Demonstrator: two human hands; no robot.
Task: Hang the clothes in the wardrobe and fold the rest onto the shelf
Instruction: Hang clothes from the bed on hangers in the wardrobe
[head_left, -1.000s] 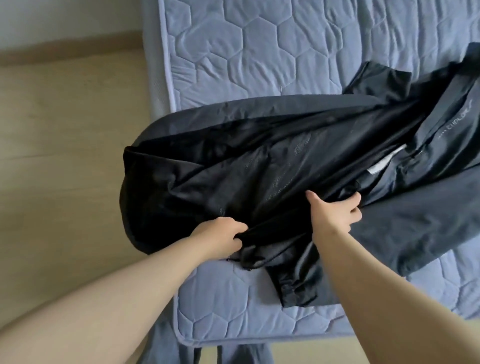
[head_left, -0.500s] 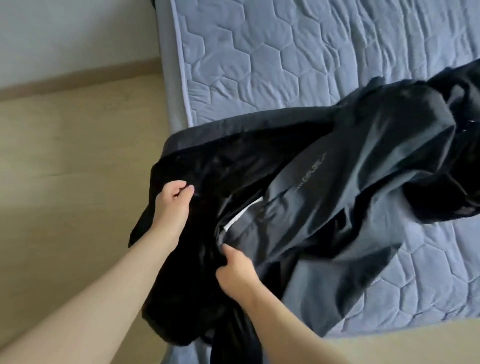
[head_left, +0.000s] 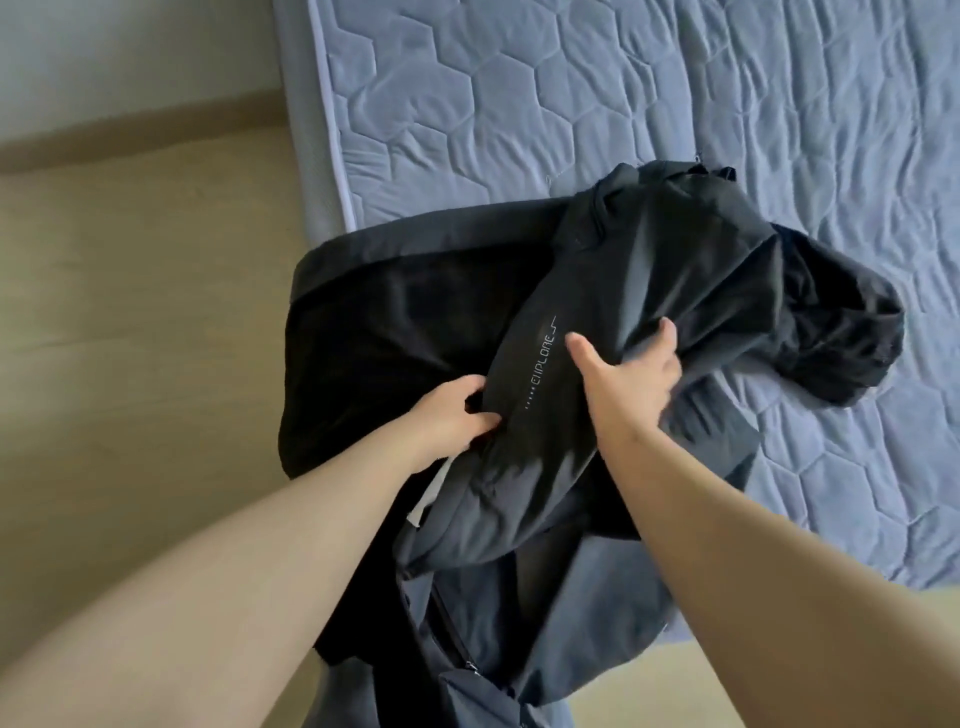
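Presently the dark jacket lies bunched over the mattress edge. The left hand grips its fabric; the right hand clutches a fold farther onto the mattress.

The jacket partly hides the fingers of the left hand.

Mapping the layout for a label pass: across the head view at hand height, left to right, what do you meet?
Wooden floor → left hand → lettering on the black jacket → right hand → quilted mattress.
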